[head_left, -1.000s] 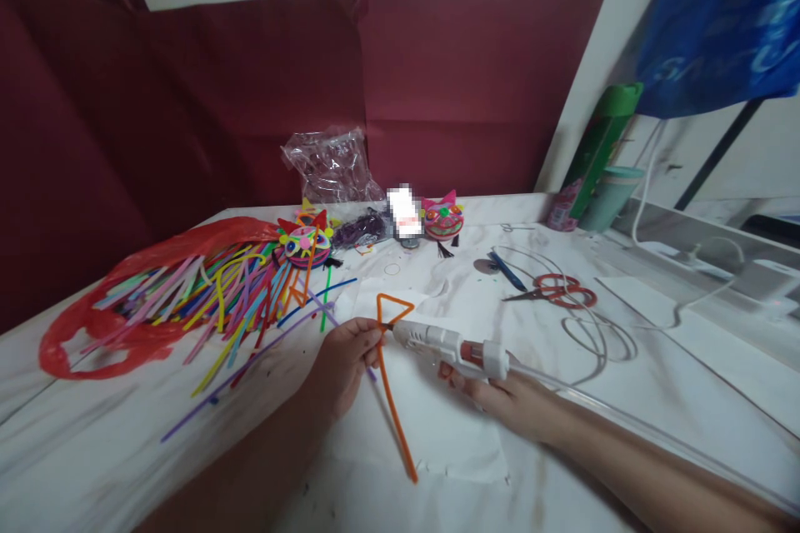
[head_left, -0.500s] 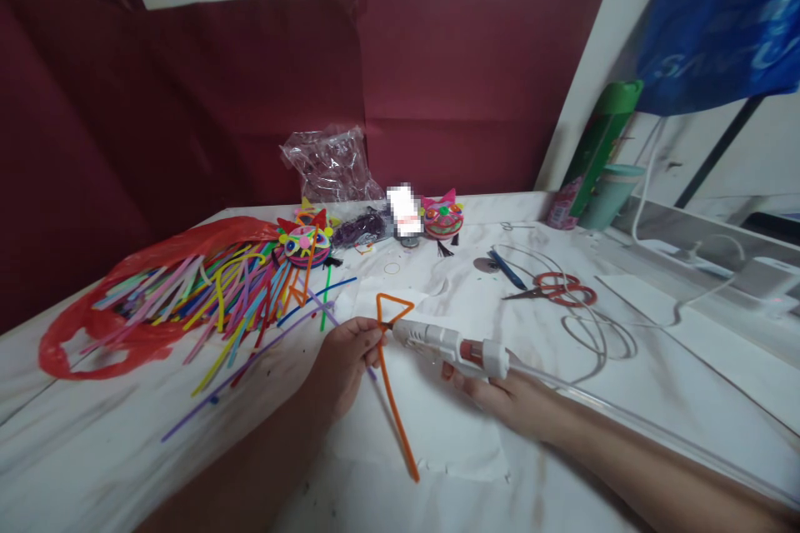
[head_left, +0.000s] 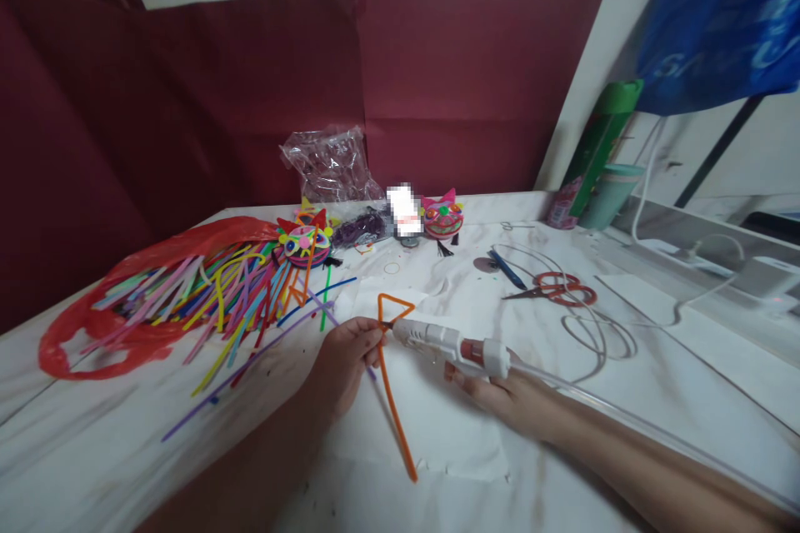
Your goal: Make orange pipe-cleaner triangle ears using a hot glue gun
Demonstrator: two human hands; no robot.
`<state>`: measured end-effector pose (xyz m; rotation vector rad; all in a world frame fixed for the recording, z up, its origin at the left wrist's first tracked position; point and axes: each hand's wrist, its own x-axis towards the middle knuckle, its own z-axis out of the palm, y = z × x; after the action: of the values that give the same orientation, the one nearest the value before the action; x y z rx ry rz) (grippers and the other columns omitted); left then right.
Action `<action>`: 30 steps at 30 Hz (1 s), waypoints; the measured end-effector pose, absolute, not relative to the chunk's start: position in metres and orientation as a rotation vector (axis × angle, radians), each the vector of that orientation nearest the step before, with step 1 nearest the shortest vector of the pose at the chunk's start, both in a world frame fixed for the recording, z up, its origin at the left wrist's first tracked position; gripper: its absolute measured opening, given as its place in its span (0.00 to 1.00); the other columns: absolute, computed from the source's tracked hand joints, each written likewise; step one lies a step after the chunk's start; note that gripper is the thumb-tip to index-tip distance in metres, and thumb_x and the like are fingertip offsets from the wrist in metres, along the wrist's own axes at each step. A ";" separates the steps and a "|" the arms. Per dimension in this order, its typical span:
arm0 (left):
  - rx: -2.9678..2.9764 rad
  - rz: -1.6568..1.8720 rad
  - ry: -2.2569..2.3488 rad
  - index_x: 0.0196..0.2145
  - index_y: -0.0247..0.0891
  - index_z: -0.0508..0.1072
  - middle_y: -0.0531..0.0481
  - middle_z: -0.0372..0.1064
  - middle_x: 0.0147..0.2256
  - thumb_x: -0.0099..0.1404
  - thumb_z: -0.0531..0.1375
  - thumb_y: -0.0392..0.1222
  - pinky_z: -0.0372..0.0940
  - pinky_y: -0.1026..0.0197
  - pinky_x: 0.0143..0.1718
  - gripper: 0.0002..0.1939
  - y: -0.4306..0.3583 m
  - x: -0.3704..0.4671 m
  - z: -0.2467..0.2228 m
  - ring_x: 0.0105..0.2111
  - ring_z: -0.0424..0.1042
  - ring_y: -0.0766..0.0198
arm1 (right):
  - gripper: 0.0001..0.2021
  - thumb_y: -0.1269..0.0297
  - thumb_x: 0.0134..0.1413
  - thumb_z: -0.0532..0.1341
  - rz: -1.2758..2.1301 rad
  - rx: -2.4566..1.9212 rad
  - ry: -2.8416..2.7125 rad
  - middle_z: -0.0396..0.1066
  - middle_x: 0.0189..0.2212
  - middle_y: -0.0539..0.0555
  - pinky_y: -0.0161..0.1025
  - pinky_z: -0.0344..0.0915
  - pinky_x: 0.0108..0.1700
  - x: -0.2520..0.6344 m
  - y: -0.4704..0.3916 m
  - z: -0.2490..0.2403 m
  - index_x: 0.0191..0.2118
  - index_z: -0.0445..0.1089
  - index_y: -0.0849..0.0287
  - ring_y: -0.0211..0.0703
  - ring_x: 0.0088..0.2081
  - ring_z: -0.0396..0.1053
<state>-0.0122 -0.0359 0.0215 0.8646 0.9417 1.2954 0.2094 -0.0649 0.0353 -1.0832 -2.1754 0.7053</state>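
"One orange stem (head_left: 392, 404), bent to a triangle at its far end. Where is it?"

"Between the hands. The left hand (head_left: 350, 354) pinches it just below the triangle, and its long tail slants back toward the wearer."

"And the right hand (head_left: 491, 391)?"

"Gripping the glue gun (head_left: 431, 340) from underneath, some fingers hidden. The nozzle (head_left: 388, 326) points at the left hand's pinch; whether it touches the stem, I can't tell."

"Below them?"

"Paper (head_left: 443, 433), on a marbled table (head_left: 93, 450)."

"Left of the left hand?"

"A purple stem (head_left: 250, 368), then a coloured heap (head_left: 187, 291) partly in a red bag (head_left: 187, 231)."

"Beyond the right hand?"

"Scissors (head_left: 541, 293), a blue tool (head_left: 507, 270) and a looping cable (head_left: 603, 350). Farther off, straight ahead of both hands, a pink head (head_left: 443, 219)."
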 end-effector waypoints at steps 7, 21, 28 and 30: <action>0.859 1.300 0.945 0.23 0.32 0.70 0.53 0.67 0.19 0.45 0.64 0.36 0.52 0.67 0.20 0.07 -0.036 -0.011 0.022 0.16 0.55 0.75 | 0.10 0.63 0.55 0.51 0.716 -1.117 -2.169 0.70 0.28 0.52 0.34 0.66 0.34 0.211 -0.064 0.032 0.34 0.67 0.59 0.41 0.31 0.68; 0.860 1.310 0.957 0.24 0.32 0.71 0.52 0.67 0.19 0.45 0.64 0.36 0.52 0.68 0.20 0.06 -0.037 -0.012 0.021 0.17 0.56 0.75 | 0.09 0.63 0.55 0.50 0.705 -1.112 -2.197 0.69 0.28 0.52 0.35 0.65 0.33 0.210 -0.064 0.033 0.32 0.67 0.58 0.42 0.31 0.67; 0.862 1.311 0.953 0.23 0.32 0.71 0.52 0.67 0.19 0.45 0.64 0.36 0.53 0.67 0.20 0.06 -0.037 -0.012 0.022 0.17 0.56 0.74 | 0.10 0.62 0.53 0.52 0.716 -1.132 -2.151 0.70 0.26 0.52 0.34 0.66 0.33 0.209 -0.064 0.036 0.31 0.68 0.58 0.41 0.30 0.67; 0.857 1.317 0.958 0.24 0.32 0.71 0.52 0.67 0.20 0.45 0.64 0.36 0.53 0.67 0.21 0.07 -0.037 -0.012 0.023 0.17 0.57 0.74 | 0.10 0.62 0.52 0.53 0.743 -1.132 -2.132 0.70 0.26 0.52 0.35 0.67 0.33 0.208 -0.065 0.038 0.31 0.69 0.58 0.42 0.30 0.68</action>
<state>-0.0118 -0.0371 0.0228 0.8574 0.9583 1.3168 0.2082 -0.0654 0.0376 -1.1324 -2.1324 0.7434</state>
